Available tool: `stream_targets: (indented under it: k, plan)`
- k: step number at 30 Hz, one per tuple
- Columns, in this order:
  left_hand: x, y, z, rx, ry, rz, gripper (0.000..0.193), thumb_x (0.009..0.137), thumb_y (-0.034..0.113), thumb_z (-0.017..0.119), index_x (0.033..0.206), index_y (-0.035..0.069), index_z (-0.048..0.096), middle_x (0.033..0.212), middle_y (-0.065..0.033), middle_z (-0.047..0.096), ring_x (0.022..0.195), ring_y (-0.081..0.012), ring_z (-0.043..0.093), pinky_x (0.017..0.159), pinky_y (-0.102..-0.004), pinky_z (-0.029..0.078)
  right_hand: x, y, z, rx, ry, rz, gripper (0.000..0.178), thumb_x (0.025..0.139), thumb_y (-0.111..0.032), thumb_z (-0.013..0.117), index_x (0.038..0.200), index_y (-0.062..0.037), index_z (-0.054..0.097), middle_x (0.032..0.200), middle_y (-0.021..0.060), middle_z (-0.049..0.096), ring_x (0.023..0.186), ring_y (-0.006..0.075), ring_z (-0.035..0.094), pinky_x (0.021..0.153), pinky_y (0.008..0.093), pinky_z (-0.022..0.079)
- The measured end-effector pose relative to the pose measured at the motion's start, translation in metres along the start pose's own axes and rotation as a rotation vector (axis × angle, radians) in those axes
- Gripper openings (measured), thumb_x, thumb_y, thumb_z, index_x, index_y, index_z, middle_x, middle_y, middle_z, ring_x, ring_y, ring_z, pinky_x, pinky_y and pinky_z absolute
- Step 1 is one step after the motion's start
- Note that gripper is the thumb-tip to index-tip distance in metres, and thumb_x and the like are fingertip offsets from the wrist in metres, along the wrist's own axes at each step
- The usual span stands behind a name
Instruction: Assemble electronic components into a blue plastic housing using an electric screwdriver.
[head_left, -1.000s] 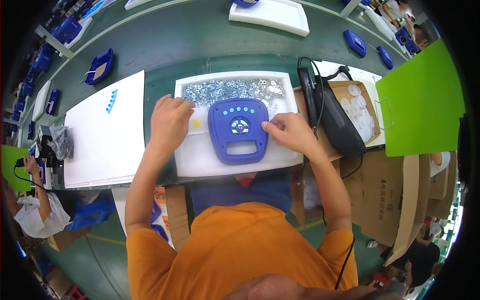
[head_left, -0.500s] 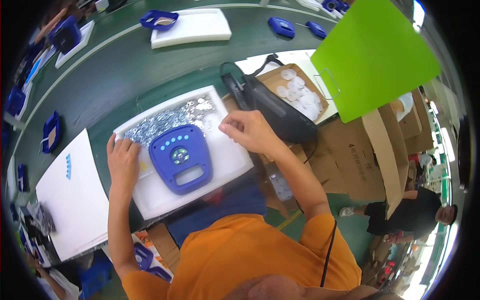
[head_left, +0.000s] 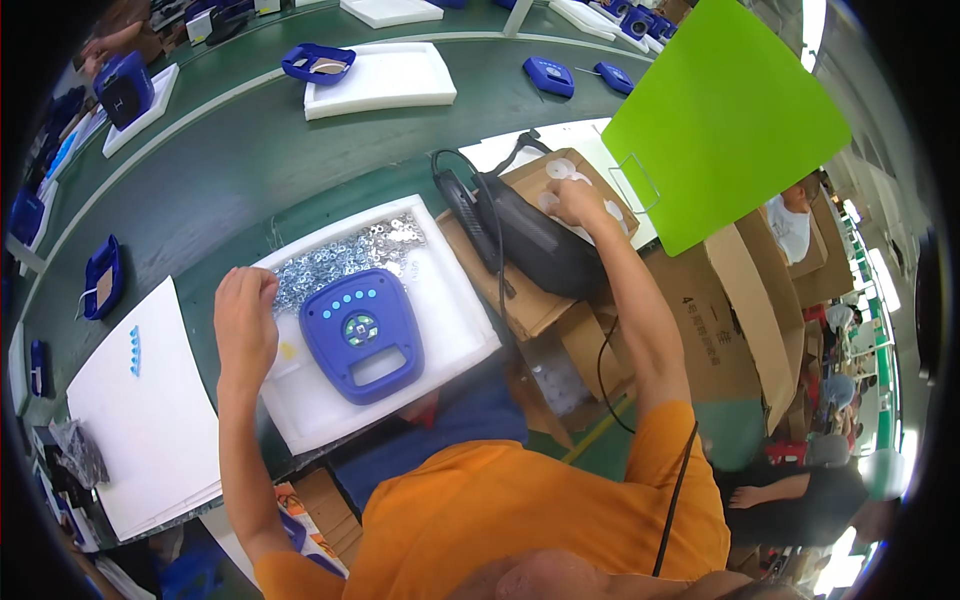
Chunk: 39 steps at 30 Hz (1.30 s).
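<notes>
A blue plastic housing (head_left: pixel 403 335) lies in a white foam tray (head_left: pixel 455 330). It has a row of light-blue round spots, a rectangular opening and a small round circuit board (head_left: pixel 361 330) in its middle. Small shiny metal parts (head_left: pixel 335 255) are heaped along the tray's far side. My left hand (head_left: pixel 246 312) is by the tray's left rim, fingers curled closed; anything inside them is hidden. At the right, my right hand (head_left: pixel 580 204) reaches into a cardboard box of white round discs (head_left: pixel 560 170). Its fingers are drawn together and touch the discs; what they grip is unclear.
A black bag (head_left: pixel 535 240) with cables lies between tray and box. A bright green panel (head_left: pixel 730 130) stands at the right, above large cartons (head_left: pixel 700 320). A white sheet (head_left: pixel 140 420) lies at the left. More blue housings (head_left: pixel 548 76) rest on the green bench.
My right hand has moved from above the tray's right rim out to the box of discs. My left hand has curled up more and shifted slightly. The view has tilted a little.
</notes>
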<state>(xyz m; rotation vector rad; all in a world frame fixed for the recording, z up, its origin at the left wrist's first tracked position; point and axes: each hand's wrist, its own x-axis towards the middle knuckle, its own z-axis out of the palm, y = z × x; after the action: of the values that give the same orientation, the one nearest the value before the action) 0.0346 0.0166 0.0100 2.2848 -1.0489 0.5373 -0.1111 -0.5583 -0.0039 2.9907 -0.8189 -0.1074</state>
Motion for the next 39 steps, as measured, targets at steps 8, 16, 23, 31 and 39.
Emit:
stream_targets:
  k: [8,16,23,31,39]
  plan:
    - [0.000,0.017,0.023,-0.370,-0.012,-0.128,0.005,0.102,0.000,0.074,0.106,0.001,0.071,0.106,-0.0175,0.074,0.106,-0.0410,0.071,0.095,-0.0480,0.054,0.000,0.014,0.001,0.007,0.133,-0.097,0.036,0.086,-0.026,0.093,0.119,-0.0126,0.088,0.120,0.0225,0.084,0.112,0.0421,0.081,0.101,0.0530,0.063]
    - [-0.016,0.030,0.021,-0.537,0.014,-0.123,0.006,0.102,-0.002,0.074,0.105,-0.001,0.070,0.100,-0.0171,0.074,0.098,-0.0397,0.072,0.089,-0.0466,0.055,-0.100,-0.129,-0.064,0.679,0.481,-0.366,0.017,0.102,-0.018,0.087,0.113,-0.0047,0.087,0.101,0.0085,0.083,0.085,0.0214,0.073,0.075,0.0354,0.056]
    - [-0.025,0.026,0.033,-0.456,-0.003,0.002,0.013,0.102,-0.005,0.071,0.110,0.005,0.070,0.108,-0.0112,0.078,0.108,-0.0350,0.077,0.127,-0.0609,0.049,-0.160,-0.258,-0.032,1.037,0.053,-0.669,0.015,0.097,-0.013,0.091,0.107,-0.0046,0.084,0.100,0.0072,0.077,0.094,0.0230,0.072,0.082,0.0369,0.055]
    - [-0.025,0.030,0.031,-0.399,0.025,0.056,0.017,0.099,-0.006,0.074,0.110,0.005,0.070,0.109,-0.0098,0.079,0.109,-0.0342,0.077,0.126,-0.0604,0.049,-0.154,-0.287,-0.014,0.886,0.200,-0.727,0.015,0.094,-0.007,0.090,0.107,-0.0026,0.083,0.099,0.0113,0.071,0.092,0.0296,0.069,0.083,0.0418,0.055]
    - [-0.023,0.024,0.027,-0.346,0.060,0.026,0.015,0.100,-0.005,0.075,0.111,0.005,0.072,0.107,-0.0116,0.079,0.108,-0.0369,0.077,0.123,-0.0586,0.053,-0.114,-0.242,-0.024,0.830,0.375,-0.567,0.011,0.098,-0.009,0.085,0.107,-0.0032,0.082,0.102,0.0141,0.076,0.102,0.0352,0.073,0.092,0.0453,0.058]
